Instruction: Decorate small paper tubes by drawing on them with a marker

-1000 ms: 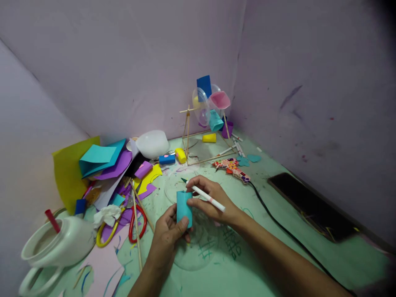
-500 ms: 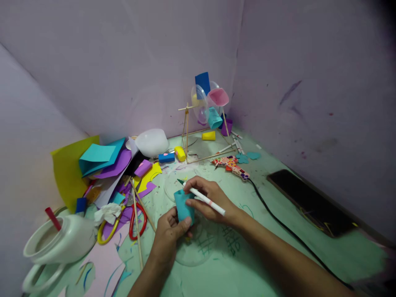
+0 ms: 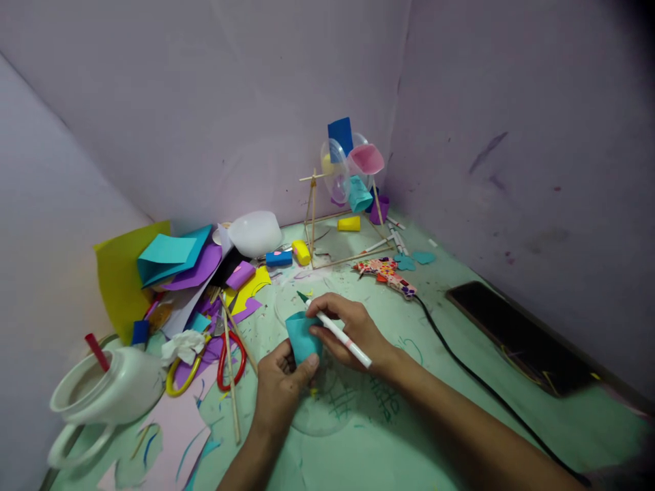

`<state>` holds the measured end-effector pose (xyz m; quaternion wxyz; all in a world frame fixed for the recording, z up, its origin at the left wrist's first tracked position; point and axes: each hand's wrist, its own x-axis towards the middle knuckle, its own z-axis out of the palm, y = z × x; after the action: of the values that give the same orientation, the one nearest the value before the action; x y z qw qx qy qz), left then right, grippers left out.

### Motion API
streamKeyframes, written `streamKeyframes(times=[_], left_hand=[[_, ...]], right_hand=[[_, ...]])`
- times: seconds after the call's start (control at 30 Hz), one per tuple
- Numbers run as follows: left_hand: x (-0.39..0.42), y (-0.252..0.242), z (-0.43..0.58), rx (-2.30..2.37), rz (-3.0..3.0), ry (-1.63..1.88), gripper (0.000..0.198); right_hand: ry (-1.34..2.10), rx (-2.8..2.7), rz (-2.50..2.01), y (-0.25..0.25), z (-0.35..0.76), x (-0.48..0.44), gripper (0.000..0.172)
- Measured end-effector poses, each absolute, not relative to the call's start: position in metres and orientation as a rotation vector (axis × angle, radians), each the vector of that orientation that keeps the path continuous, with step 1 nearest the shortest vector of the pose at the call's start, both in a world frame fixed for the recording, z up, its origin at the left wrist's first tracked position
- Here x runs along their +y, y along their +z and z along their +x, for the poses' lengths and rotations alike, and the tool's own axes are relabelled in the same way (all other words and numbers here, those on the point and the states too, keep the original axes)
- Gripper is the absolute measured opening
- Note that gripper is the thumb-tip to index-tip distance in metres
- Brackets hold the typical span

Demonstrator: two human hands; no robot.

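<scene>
Between finger and thumb, my left hand [image 3: 284, 382] grips the lower part of a turquoise paper cup shape [image 3: 303, 339], which stands roughly upright with a slight tilt. A white felt-tip marker [image 3: 342, 337] with a dark green tip lies in my right hand [image 3: 353, 331], the tip pointing up and left above the cup's rim. The right fingertips are close against the cup's upper right side; whether they also pinch it is hard to see. Under both hands are clear plastic discs [image 3: 327, 433] on the green tabletop [image 3: 389, 450].
A stick frame [image 3: 313, 218] carrying a wheel with paper cups stands at the back. To the right lie a patterned glue gun [image 3: 386, 273] with a black cord and a phone [image 3: 512, 334]. Coloured sheets [image 3: 123, 279], red-handled scissors [image 3: 232, 361] and a white jug [image 3: 110, 389] crowd the left.
The view has shifted a little, moving the background slightly right. The turquoise cup leans a bit more to the left, and both hands keep their holds.
</scene>
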<state>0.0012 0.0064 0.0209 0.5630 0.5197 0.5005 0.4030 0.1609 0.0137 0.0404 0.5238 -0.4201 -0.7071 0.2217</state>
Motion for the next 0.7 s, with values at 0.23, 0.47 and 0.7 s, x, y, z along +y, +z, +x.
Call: streamKeyframes(times=[0.23, 0.47, 0.7], left_hand=[[0.004, 0.025, 0.004, 1.053, 0.941, 0.968, 0.036], [0.013, 0.025, -0.004, 1.064, 0.757, 1.044, 0.029], [0.014, 0.019, -0.003, 1.063, 0.685, 1.01, 0.031]], right_hand=[[0.407, -1.75, -1.061, 0.045, 0.163, 0.015, 0.017], [0.245, -1.89, -1.368, 0.055, 0.212, 0.0, 0.046], [0.349, -2.186, -1.376, 0.019, 0.237, -0.012, 0.062]])
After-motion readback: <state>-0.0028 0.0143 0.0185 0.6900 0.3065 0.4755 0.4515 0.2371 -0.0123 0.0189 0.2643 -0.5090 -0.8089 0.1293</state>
